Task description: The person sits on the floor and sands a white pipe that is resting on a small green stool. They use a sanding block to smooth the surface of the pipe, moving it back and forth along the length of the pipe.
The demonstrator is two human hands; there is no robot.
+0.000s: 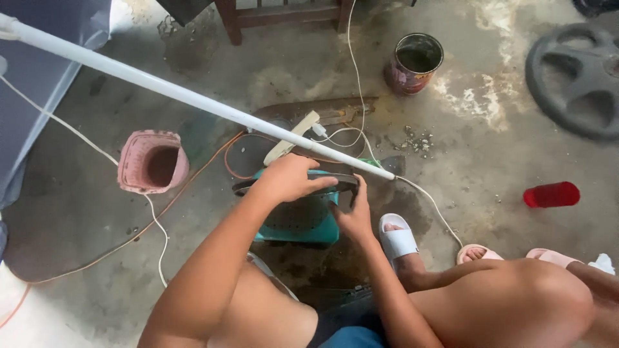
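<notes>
Pressing down on a dark curved strip [293, 185], the left hand [290, 177] lies flat over it, fingers closed on its upper edge. The right hand [353, 216] pinches the strip's end just beside that grip, seemingly to steady it. Directly under both hands sits a teal plastic stool [300, 222], serving as support. A white pole [193, 96] crosses just beyond.

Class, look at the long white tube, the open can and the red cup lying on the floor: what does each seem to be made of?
Long white tube: smooth, evenly white and slightly glossy, possibly plastic or glass; the look leaves it open.
Open can: likely metal, with a thin rolled rim and a stained, dull wall.
Red cup: probably plastic, with a translucent, shiny red body.
</notes>
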